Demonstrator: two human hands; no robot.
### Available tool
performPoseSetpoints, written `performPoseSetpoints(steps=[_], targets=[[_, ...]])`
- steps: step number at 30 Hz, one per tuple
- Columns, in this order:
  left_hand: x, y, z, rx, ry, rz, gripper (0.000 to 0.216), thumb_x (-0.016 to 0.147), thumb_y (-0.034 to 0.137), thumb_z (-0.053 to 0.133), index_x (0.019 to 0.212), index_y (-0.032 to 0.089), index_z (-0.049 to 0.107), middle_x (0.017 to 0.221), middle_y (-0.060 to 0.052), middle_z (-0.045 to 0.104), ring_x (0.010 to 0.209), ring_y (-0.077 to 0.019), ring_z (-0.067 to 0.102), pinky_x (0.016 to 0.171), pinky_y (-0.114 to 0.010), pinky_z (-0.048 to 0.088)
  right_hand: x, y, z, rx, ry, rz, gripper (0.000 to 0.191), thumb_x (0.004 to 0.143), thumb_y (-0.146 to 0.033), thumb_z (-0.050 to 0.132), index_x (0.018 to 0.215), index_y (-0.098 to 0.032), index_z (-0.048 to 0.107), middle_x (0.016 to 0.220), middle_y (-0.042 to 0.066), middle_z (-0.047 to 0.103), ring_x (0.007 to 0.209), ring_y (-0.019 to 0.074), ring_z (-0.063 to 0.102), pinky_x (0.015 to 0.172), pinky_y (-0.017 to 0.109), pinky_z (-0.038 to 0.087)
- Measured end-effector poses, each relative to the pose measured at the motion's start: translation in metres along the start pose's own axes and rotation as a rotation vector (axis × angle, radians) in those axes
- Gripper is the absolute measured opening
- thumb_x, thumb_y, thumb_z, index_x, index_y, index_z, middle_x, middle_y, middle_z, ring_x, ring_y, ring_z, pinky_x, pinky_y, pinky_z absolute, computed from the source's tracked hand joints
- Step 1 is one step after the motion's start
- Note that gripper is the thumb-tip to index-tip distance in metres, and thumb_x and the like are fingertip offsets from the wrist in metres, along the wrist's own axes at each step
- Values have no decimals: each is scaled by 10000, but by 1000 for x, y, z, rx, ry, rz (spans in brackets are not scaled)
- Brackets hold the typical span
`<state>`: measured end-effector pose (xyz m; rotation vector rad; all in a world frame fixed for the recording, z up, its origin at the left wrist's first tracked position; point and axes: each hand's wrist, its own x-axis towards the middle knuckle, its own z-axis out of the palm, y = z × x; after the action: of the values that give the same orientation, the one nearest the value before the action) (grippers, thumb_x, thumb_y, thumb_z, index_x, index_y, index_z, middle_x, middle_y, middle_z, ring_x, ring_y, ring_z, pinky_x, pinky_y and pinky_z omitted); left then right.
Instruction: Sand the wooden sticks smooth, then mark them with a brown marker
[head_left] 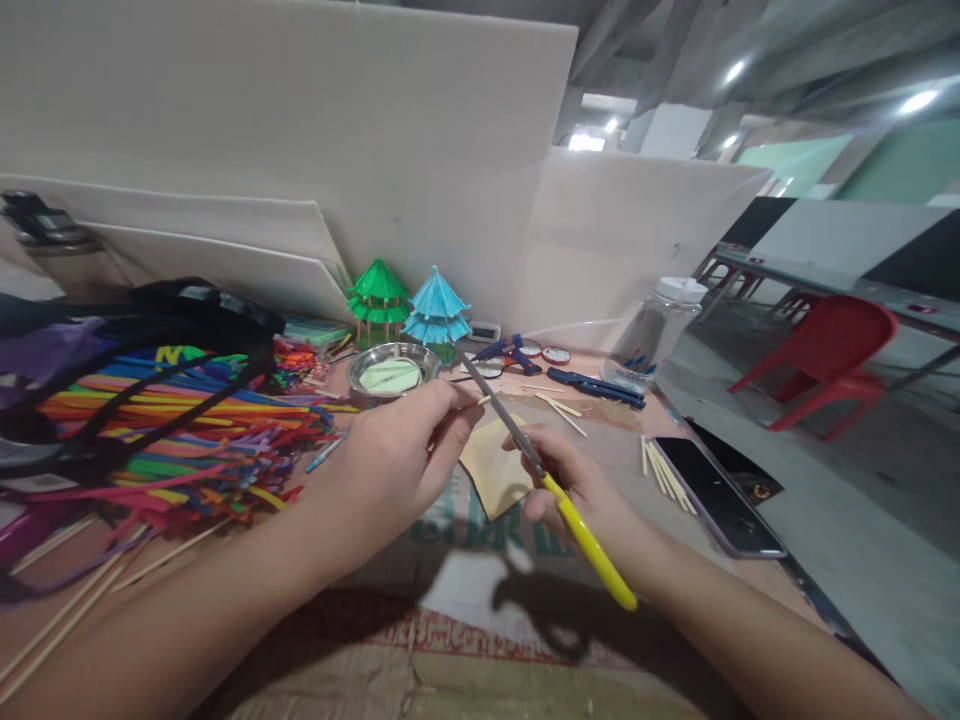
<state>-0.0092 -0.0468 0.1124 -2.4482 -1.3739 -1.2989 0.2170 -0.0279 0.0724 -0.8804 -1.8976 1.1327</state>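
scissors (551, 487) with yellow handles sit in your right hand (581, 490), fingers curled shut around the handles, the blades pointing up and to the far left toward your other hand. your left hand (397, 455) pinches a thin wooden stick (480, 400) between thumb and fingertips — only its short end shows, just beside the blades. whether the blades have closed on it i cannot tell. going by what lies around, the work looks well along: two finished paper pagodas, a green pagoda (379, 295) and a blue pagoda (436, 308), stand at the far edge, and cut sticks (660, 468) lie to the right near a phone (716, 495). a large heap of coloured strips (187, 430) on the left looks unused — plenty of material remains.
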Motion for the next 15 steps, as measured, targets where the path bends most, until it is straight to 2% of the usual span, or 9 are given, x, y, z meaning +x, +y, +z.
performPoseSetpoints(steps=[5,11,15], targets=[[0,-1,2,-62,-5,-30,145,986,242,486,997,217,628,831,10,690,685,-122,614,645,-233,439,0,-1,-1,-98,23,-8,666,706,-740,707,1132,-233,648,849,18,573,745,176,504,673,292,440],[0,-2,3,-181,-2,-81,146,1005,288,506,1059,229,628,819,28,659,638,-102,559,635,-228,426,0,2,-5,-133,16,15,550,758,-693,700,1030,-219,640,770,6,570,682,166,504,614,279,410],[1,-3,5,-340,59,-115,149,1010,329,513,1018,224,619,778,32,608,630,-99,530,587,-221,404,0,6,-3,-160,38,-29,563,765,-704,687,1021,-206,620,731,-10,535,658,153,481,599,269,387]])
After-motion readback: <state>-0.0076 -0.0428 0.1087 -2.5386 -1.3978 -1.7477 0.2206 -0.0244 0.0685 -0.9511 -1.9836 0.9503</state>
